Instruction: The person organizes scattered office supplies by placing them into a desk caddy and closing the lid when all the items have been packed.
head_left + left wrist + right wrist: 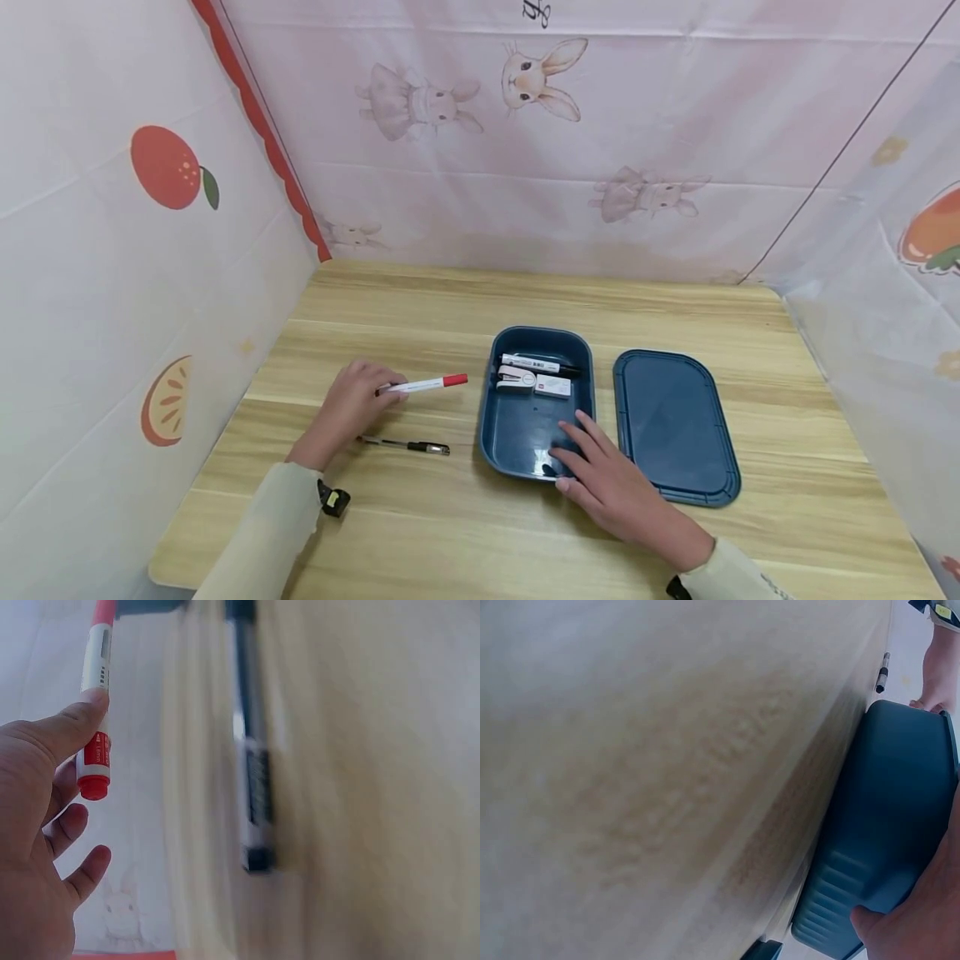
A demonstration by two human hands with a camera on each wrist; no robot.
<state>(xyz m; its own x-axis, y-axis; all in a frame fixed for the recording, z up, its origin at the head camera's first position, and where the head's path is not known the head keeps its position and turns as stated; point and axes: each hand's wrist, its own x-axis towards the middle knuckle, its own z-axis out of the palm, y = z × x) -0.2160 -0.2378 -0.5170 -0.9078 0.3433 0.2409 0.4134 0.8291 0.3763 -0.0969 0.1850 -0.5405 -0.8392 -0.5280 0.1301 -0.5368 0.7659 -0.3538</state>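
My left hand [360, 396] pinches a white marker with a red cap [431, 384] above the table. In the left wrist view, the thumb lies on the marker's barrel [96, 667]. A pen with a black grip and clip [408, 445] lies on the table just in front of that hand. At the near right corner of a dark blue box [487, 417], my right hand [611, 492] holds the wall, fingers over the rim and thumb outside. Inside the box, a black-and-white marker [532, 363] lies behind a small white stapler [515, 379] and a small white carton [553, 385].
The blue lid [675, 425] lies flat on the wooden table [420, 308], right of the box. Printed cloth walls [450, 200] stand along the table's back and sides.
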